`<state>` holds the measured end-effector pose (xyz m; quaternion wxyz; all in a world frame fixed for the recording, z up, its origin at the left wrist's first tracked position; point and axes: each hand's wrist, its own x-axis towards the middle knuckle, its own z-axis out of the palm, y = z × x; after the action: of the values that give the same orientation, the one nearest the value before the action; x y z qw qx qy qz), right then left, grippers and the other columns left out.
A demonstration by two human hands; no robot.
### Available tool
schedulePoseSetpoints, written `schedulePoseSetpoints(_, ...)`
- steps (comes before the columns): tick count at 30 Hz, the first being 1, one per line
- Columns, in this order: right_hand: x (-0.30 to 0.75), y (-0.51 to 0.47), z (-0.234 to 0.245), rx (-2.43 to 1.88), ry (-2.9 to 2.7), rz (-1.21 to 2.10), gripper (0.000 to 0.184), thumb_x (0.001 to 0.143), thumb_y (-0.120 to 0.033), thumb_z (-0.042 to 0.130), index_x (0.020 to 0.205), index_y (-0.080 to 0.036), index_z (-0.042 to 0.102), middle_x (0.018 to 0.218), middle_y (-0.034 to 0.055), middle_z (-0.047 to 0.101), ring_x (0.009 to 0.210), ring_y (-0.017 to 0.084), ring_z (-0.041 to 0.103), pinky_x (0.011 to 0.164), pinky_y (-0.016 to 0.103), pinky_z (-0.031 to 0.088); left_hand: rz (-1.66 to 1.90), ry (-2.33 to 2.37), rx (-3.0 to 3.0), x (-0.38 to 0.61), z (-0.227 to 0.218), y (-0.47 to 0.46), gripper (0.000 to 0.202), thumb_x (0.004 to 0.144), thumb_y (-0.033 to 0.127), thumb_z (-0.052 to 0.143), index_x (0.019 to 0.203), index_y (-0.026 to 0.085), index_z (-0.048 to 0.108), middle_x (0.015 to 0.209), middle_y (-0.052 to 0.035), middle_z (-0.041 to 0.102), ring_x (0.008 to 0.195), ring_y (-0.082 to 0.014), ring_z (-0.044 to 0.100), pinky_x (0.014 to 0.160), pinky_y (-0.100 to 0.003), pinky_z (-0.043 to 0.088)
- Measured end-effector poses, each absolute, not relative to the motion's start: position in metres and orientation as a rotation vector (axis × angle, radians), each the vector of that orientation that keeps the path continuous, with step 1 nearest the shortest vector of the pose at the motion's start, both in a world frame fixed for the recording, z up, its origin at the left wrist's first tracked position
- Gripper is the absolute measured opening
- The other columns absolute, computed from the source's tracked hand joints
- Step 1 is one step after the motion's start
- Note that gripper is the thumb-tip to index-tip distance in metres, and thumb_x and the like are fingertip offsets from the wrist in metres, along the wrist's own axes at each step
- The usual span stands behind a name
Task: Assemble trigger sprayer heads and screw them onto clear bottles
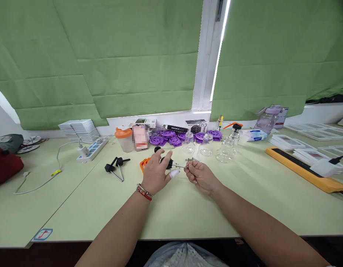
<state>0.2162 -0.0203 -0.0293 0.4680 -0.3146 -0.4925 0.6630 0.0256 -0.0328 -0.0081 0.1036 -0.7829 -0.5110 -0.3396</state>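
Observation:
My right hand (200, 176) pinches the end of a thin metal rod (178, 166) above the table. On the rod's left end sits a black piece (167, 163), partly hidden behind my left hand (158, 172). The left fingers are spread around this piece, and the thumb has a white wrap; firm contact is not visible. Small coil springs (193, 160) lie just beyond my right fingers. Orange loop-shaped parts (144, 163) show behind the left hand. Farther left lie black-ended metal rods (117, 168) on the table.
Clear cups (207, 145) and purple plastic parts (174, 138) stand behind the hands. A phone (140, 137) leans beside an orange-lidded cup (124, 140). An orange power strip (302, 168) lies right, a white one (92, 150) left, with a cable.

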Motion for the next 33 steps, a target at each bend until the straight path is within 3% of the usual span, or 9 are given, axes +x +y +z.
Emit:
schedulePoseSetpoints(3,0.222,-0.018,-0.030,-0.720,-1.213,1.732,0.034,0.072,-0.046,0.065,0.076,-0.018,0.048,0.066,-0.0019,0.050,0.044,0.004,0.032,0.040,0.019,0.022,-0.972,-1.328,-2.335,0.027,-0.010,-0.032,0.035,0.082,0.035,0.052,0.115,0.021,0.053,0.124,-0.0126,0.050,0.106,-0.0258,0.051,0.084,-0.036,0.042)
schedulePoseSetpoints(8,0.231,-0.007,-0.037,-0.812,-1.325,1.487,0.030,0.078,-0.047,0.058,0.077,-0.017,0.050,0.068,-0.0009,0.054,0.051,0.007,0.044,0.045,0.019,0.033,-1.115,-1.488,-2.493,0.024,-0.017,-0.027,0.026,0.077,0.038,0.057,0.093,0.018,0.060,0.084,-0.0055,0.062,0.075,-0.0178,0.057,0.067,-0.029,0.044)
schedulePoseSetpoints(14,0.244,0.008,-0.045,-1.021,-1.299,1.381,0.027,0.072,-0.041,0.063,0.072,-0.016,0.052,0.059,-0.0037,0.052,0.046,0.006,0.044,0.043,0.020,0.037,-1.193,-2.344,-2.747,0.022,-0.024,-0.018,0.030,0.075,0.049,0.055,0.071,0.019,0.055,0.046,0.0034,0.047,0.040,-0.0126,0.048,0.041,-0.023,0.035)
schedulePoseSetpoints(23,0.239,0.006,-0.055,-1.149,-1.253,1.460,0.012,0.076,-0.021,0.062,0.069,-0.014,0.055,0.060,0.0019,0.061,0.047,0.009,0.056,0.044,0.022,0.047,-1.461,-2.689,-2.530,0.025,-0.048,-0.006,0.034,0.074,0.051,0.055,0.065,0.018,0.051,0.054,0.0010,0.050,0.037,-0.0124,0.049,0.033,-0.022,0.031)
schedulePoseSetpoints(33,0.233,0.002,-0.051,-1.188,-1.227,1.448,0.013,0.081,-0.016,0.055,0.068,-0.013,0.054,0.058,0.0014,0.060,0.044,0.008,0.054,0.043,0.021,0.047,-1.448,-2.721,-2.455,0.026,-0.050,-0.005,0.028,0.073,0.044,0.057,0.063,0.018,0.051,0.053,0.0012,0.049,0.037,-0.0111,0.047,0.032,-0.022,0.031)
